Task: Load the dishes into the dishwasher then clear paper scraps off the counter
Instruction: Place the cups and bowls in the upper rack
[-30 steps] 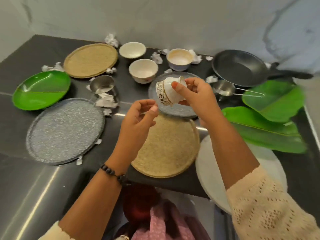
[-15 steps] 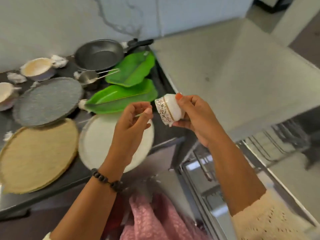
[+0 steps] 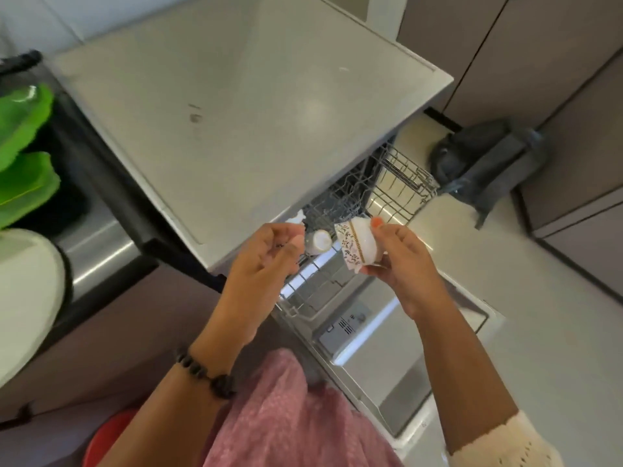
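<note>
Soft, even daylight w/ faint shadows. Glare streaks on the steel panel (image 3: 101, 254) by my left side. Green leaves (image 3: 23, 153) & frame edges smear w/ blur; wide lens bends the counter (image 3: 236, 106) lines.

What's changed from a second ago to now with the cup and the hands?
The person has turned from the dark counter to the open dishwasher: the right hand has carried the white patterned ceramic cup away from the plates and now holds it above the pulled-out wire rack, where another small white cup lies. Nothing was let go. The grip on the cup is unchanged, and the left hand stays loosely curled beside it.
</note>
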